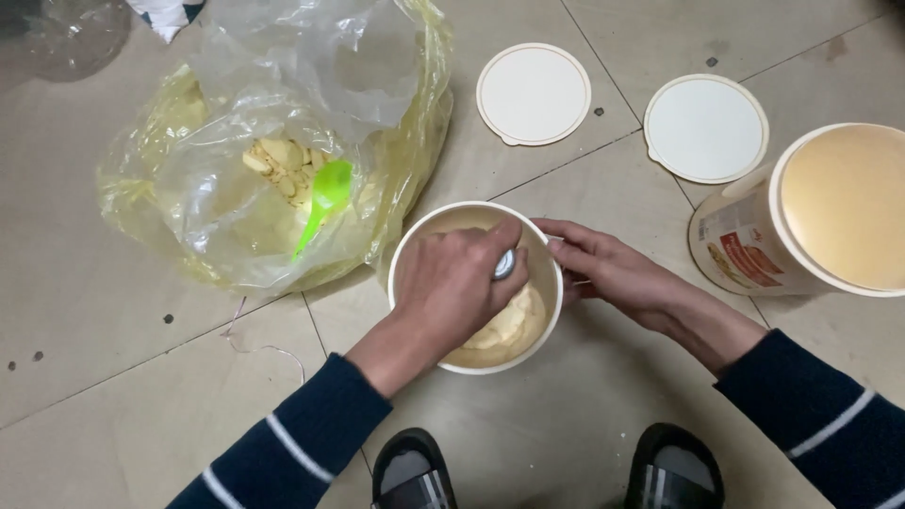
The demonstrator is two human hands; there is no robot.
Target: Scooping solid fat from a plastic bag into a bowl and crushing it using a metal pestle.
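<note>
A round white tub stands on the tiled floor, with pale yellow paste inside. My left hand is down in the tub, fist closed around a utensil whose metal handle end sticks out; its working end is hidden. My right hand grips the tub's right rim. A clear and yellow plastic bag lies to the upper left, holding pale yellow pieces and a green plastic spoon.
Two round white lids lie flat on the floor behind the tub. A second, filled tub with a printed label stands at the right. My two dark slippers are at the bottom edge.
</note>
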